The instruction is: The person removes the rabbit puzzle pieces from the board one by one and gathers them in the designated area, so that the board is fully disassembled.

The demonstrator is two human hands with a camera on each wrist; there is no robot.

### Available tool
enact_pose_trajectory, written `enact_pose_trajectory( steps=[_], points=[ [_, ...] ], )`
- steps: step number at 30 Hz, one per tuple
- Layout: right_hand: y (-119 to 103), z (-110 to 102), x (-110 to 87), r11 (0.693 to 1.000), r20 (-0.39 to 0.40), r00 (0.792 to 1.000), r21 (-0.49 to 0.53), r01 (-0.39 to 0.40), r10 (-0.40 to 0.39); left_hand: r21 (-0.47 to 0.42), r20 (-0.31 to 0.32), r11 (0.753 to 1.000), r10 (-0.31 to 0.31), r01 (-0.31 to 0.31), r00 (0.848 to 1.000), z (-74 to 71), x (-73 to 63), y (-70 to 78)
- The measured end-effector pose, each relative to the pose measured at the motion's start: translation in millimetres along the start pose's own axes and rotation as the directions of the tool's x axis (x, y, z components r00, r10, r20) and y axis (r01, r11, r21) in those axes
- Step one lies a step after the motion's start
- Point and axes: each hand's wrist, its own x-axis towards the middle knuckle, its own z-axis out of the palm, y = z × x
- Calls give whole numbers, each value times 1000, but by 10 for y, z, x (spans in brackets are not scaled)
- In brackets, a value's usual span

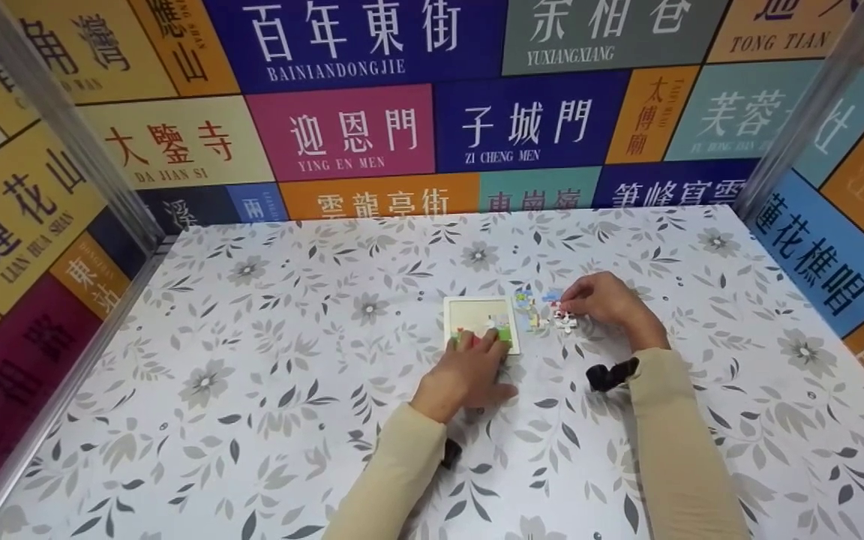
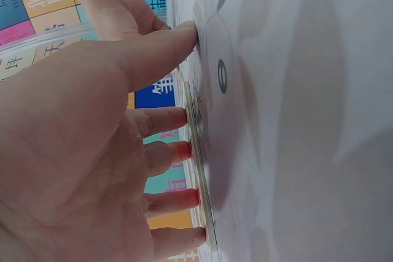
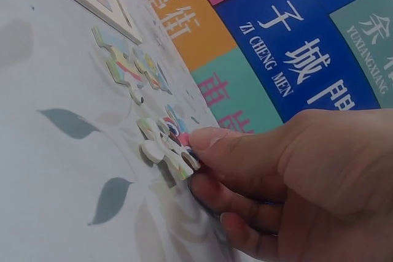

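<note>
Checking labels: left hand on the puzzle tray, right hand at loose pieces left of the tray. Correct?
Wrong side: the loose pieces lie right of the tray, as the head view shows. Left hand and right hand are as you say.

A booth-like indoor space encloses a person's left grip and right grip: beyond both, a back wall of colored blocks bears Chinese characters and romanized names including "Ying En Men" and "Zi Cheng Men." Matching side walls flank the grips, meeting it at pale corner posts, while a floral-patterned tabletop spreads beneath. Whether shop or exhibition stand cannot be told.
</note>
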Motion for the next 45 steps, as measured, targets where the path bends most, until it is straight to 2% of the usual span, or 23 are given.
enact_pose_trajectory(
  steps=[6, 12, 19, 24, 31, 39, 45],
  points=[
    [-33, -19, -25, 1000, 13, 1000, 1, -20, 20, -14, 19, 1000, -9, 9, 1000, 2, 17, 2],
    [-99, 19, 3, 1000, -13, 1000, -27, 10, -11, -9, 14, 1000, -10, 10, 1000, 3, 18, 2],
    [-313, 224, 89, 998, -14, 998, -13, 62, -63, 8, 3, 1000, -10, 10, 1000, -16, 10, 15],
    [-467, 395, 129, 996, 31, 996, 18, 84, -85, 44, -3, 999, 1, -1, 1000, -20, 19, 11],
    [-546, 561, 150, 989, 109, 983, 51, 142, -147, 26, 57, 1000, 8, -9, 998, -29, -1, -25],
    [-536, 575, 167, 989, 114, 983, 19, 144, -145, -57, 147, 998, 25, -17, 989, -118, -44, -92],
    [-539, 578, 175, 990, 110, 985, -13, 139, -137, -84, 161, 996, 50, -37, 986, -180, -71, -155]
  ],
)
